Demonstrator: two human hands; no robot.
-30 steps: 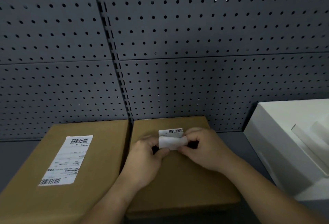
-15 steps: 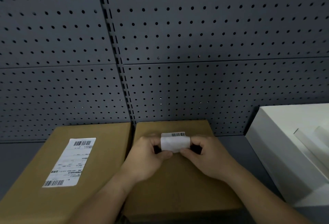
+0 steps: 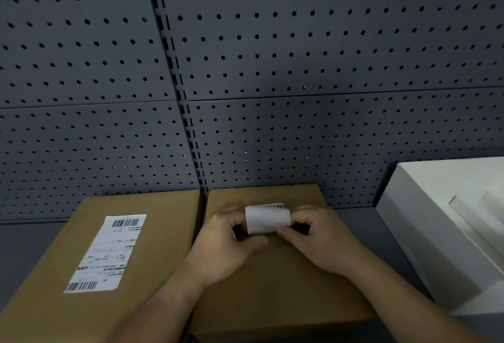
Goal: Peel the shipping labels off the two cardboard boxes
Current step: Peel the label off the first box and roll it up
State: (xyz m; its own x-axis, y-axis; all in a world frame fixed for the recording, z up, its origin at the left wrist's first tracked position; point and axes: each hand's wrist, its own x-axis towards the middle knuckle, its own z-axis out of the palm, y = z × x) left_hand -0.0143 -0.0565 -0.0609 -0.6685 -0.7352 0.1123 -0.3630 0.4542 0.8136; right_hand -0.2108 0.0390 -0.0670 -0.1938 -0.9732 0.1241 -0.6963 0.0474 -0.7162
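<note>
Right box (image 3: pixel 275 282): we pinched its label (image 3: pixel 266 220), rolled back with its far edge apparently stuck, between left hand (image 3: pixel 227 244) and right hand (image 3: pixel 319 241); next, a final pull; left box label (image 3: pixel 106 252) untouched.

Colours and patterns. 2 cardboard boxes, the left box (image 3: pixel 152 233) and the right box (image 3: pixel 272 274), plain tan-brown. Flat label (image 3: pixel 106 252) on the left box: white, with black barcodes at its 2 ends and rows of small black print between (unreadable). Curled label (image 3: pixel 267 219) over the right box: blank white underside, with a strip of black barcode showing at its upper edge. Pegboard wall (image 3: pixel 300 69): dark slate-grey, patterned with a regular grid of black round holes. Worktop (image 3: pixel 27 239): dark grey. Carton (image 3: pixel 436 220) at right: plain white.
</note>
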